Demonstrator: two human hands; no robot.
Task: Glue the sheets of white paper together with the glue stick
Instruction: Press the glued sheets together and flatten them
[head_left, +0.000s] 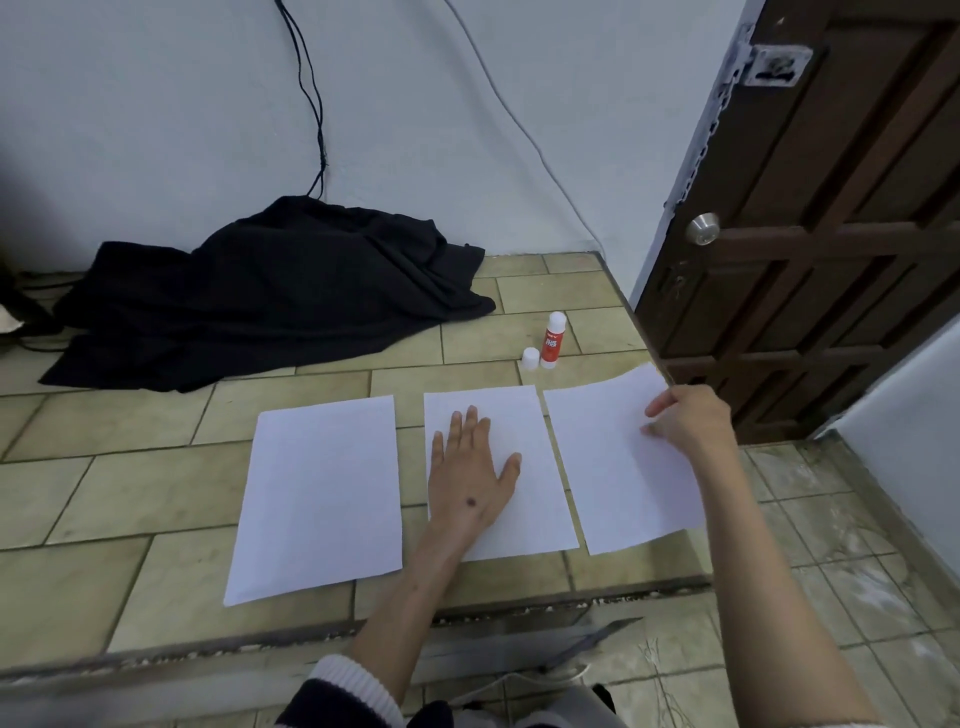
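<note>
Three white paper sheets lie side by side on the tiled counter (130, 467). The left sheet (319, 493) lies untouched. My left hand (475, 467) rests flat, fingers spread, on the middle sheet (535, 499). My right hand (685, 421) pinches the far right edge of the right sheet (608, 462), whose far corner is lifted and curled. Behind the sheets stands a red glue stick (551, 340), uncapped, with its white cap (530, 358) beside it on the left.
A crumpled black cloth (270, 291) covers the back left of the counter, with cables running down the wall above it. A dark wooden door (831, 234) stands at the right. The counter's front edge drops to a tiled floor (857, 545) at the right.
</note>
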